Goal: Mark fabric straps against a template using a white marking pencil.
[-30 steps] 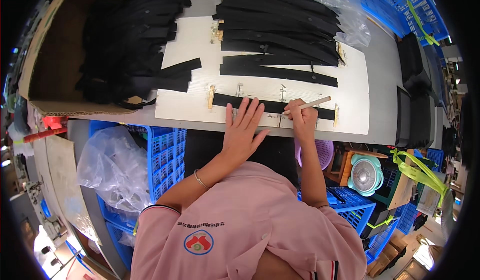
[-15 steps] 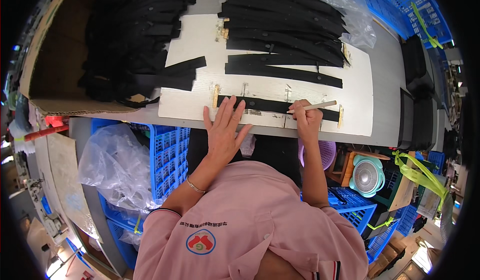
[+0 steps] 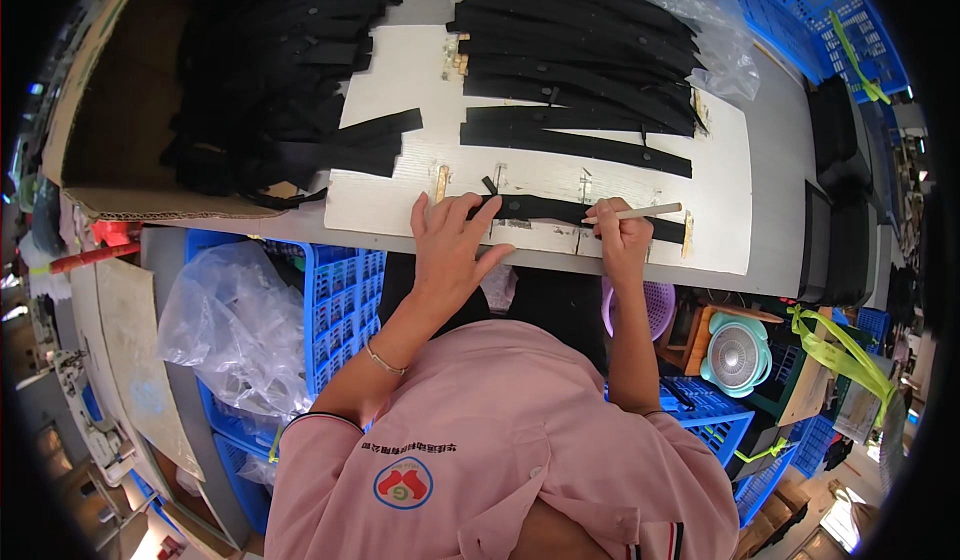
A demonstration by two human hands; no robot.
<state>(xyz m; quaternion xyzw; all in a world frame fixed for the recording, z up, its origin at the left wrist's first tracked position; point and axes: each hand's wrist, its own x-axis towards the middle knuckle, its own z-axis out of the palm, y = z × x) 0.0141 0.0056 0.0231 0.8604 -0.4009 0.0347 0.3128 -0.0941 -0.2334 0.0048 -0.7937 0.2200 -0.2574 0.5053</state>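
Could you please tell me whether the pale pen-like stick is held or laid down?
Held: the right hand has its fingers closed around the pale pen-like stick, whose rear end juts out rightward.

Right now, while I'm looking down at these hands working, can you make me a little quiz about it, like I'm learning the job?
1. Pick one: what does the right hand hold?
A) purple basket
B) pale pen-like stick
C) clear plastic bag

2. True or false: the left hand touches the black strip toward the strip's left end.

3. Fill in the blank: in the picture, the cardboard box is to the ____ of the white board.

Key: 1. B; 2. True; 3. left
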